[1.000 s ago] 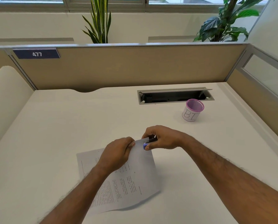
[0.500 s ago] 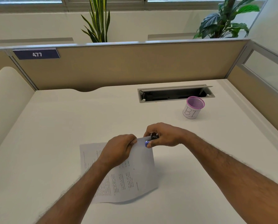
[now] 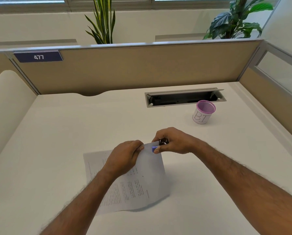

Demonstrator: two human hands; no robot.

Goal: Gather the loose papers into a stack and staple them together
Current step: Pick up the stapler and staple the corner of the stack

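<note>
Stapling step. The left hand (image 3: 125, 156) pinches the far edge of the paper stack (image 3: 135, 182), lifted off the desk (image 3: 65, 133); the right hand's (image 3: 174, 141) grip closes the small stapler (image 3: 158, 145) over its far right corner. Next, probably: a firm squeeze, sheets kept aligned.

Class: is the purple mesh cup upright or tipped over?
Upright. The purple mesh cup stands on its base on the desk, with its open rim facing up.
</note>
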